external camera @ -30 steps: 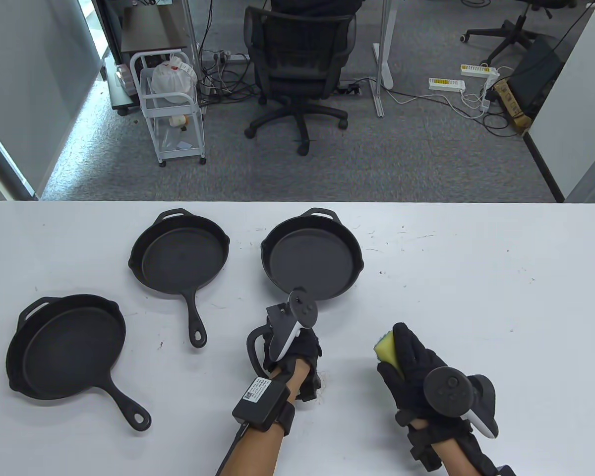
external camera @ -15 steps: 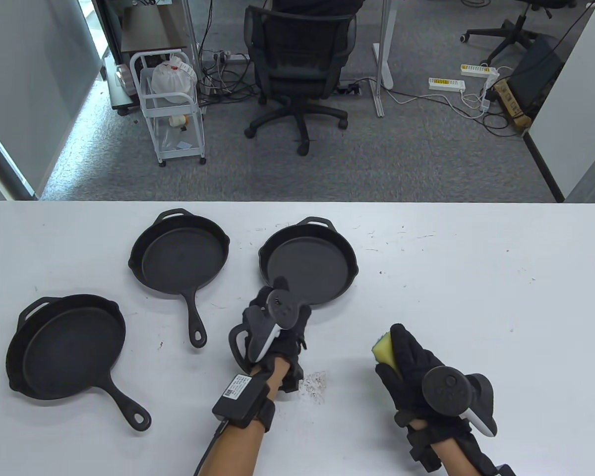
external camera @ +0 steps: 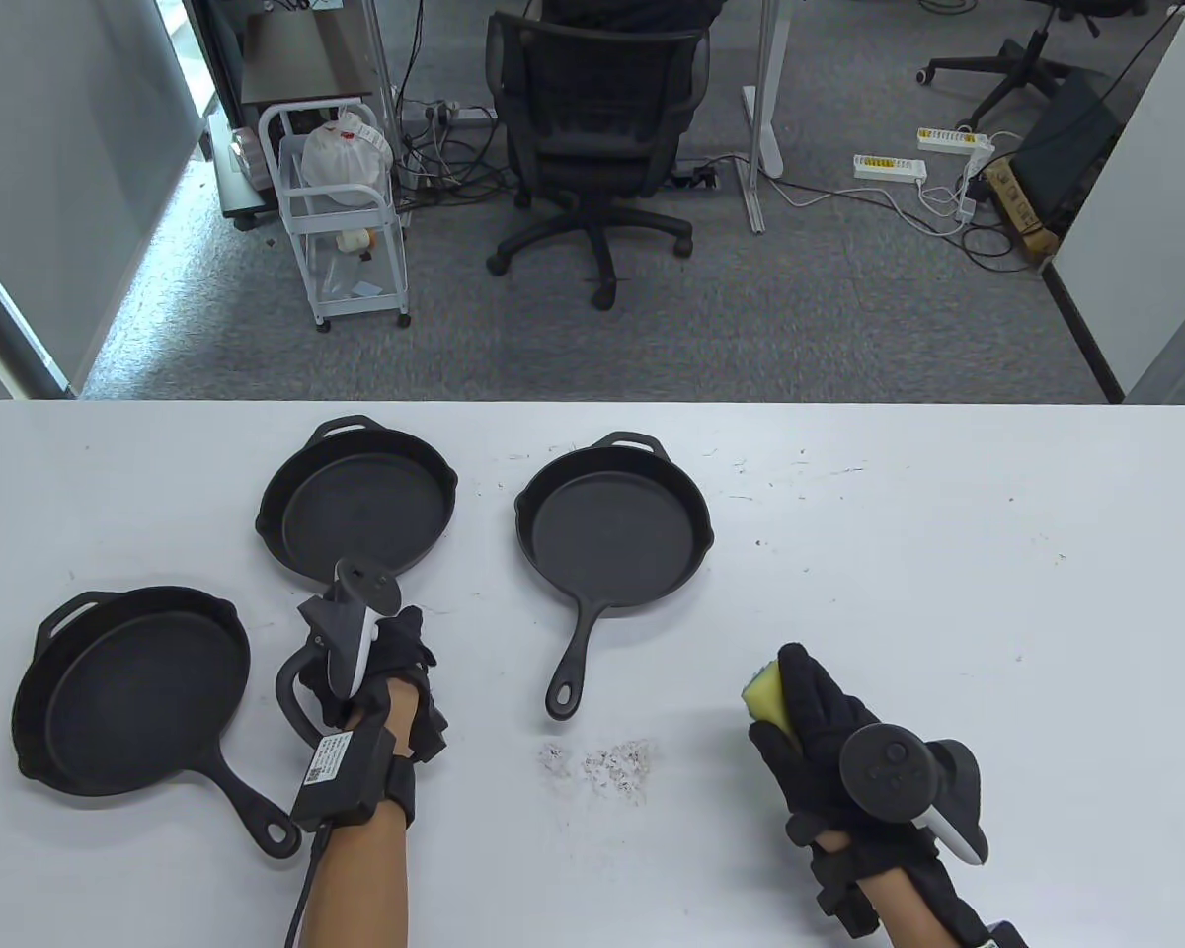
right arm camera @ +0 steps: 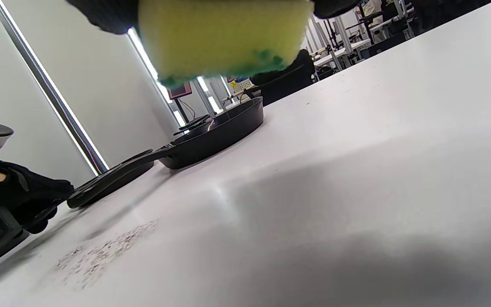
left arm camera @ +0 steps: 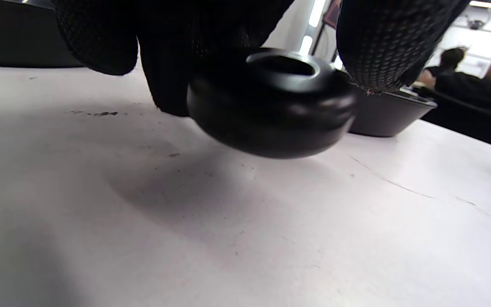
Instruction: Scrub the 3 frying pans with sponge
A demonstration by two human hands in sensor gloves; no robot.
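Your left hand [external camera: 385, 671] grips the middle pan's handle [left arm camera: 271, 102] (ring end lifted off the table [external camera: 948, 553]). Your right hand [external camera: 829, 731] holds the sponge [external camera: 772, 696] above bare tabletop, beside crumbs [external camera: 602, 762]. Right pan [external camera: 612, 528] lies between; left pan [external camera: 133, 691] near the edge.

Three black frying pans sit on the white table [external camera: 948, 592], one near left [external camera: 133, 691], one far left [external camera: 357, 504] and one centre [external camera: 612, 523], plus one yellow sponge [external camera: 772, 696] near right.
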